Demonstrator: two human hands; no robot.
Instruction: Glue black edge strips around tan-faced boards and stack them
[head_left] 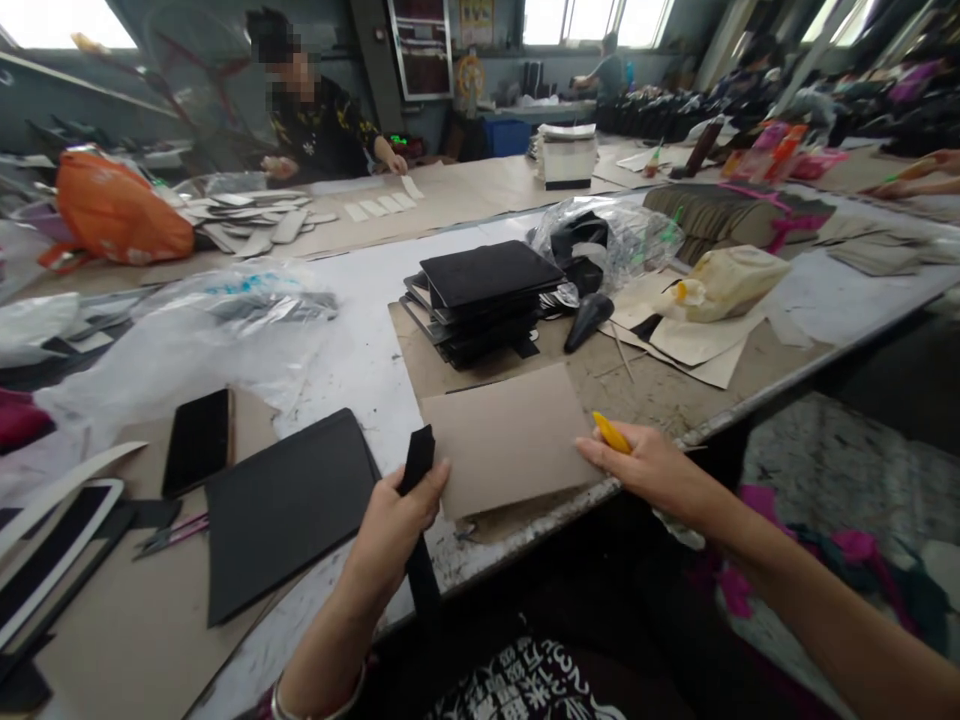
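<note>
Beige cardboard sheet (517, 440) lies between the two hands, close to the near edge of the surface (367, 370), its left edge at the left hand (397, 525) and its right edge at the right hand (656, 465). The left hand is closed around a black strip (418, 460), which sticks up above the fingers and hangs below the hand; the thumb meets the sheet's left edge. The right hand grips a yellow tool (612, 433), its tip pointing up and left, while the fingertips pinch the sheet's right edge.

Just beyond the sheet stands a stack of black panels (487, 300), with a dark cone-shaped piece (589, 320) to its right. Left of the left hand lies a black panel (292, 515), with pink-handled snips (174, 535) by its left edge and a smartphone (199, 440) near its upper left corner. Farther right, a plastic bottle (739, 283) with a yellow cap lies on its side.
</note>
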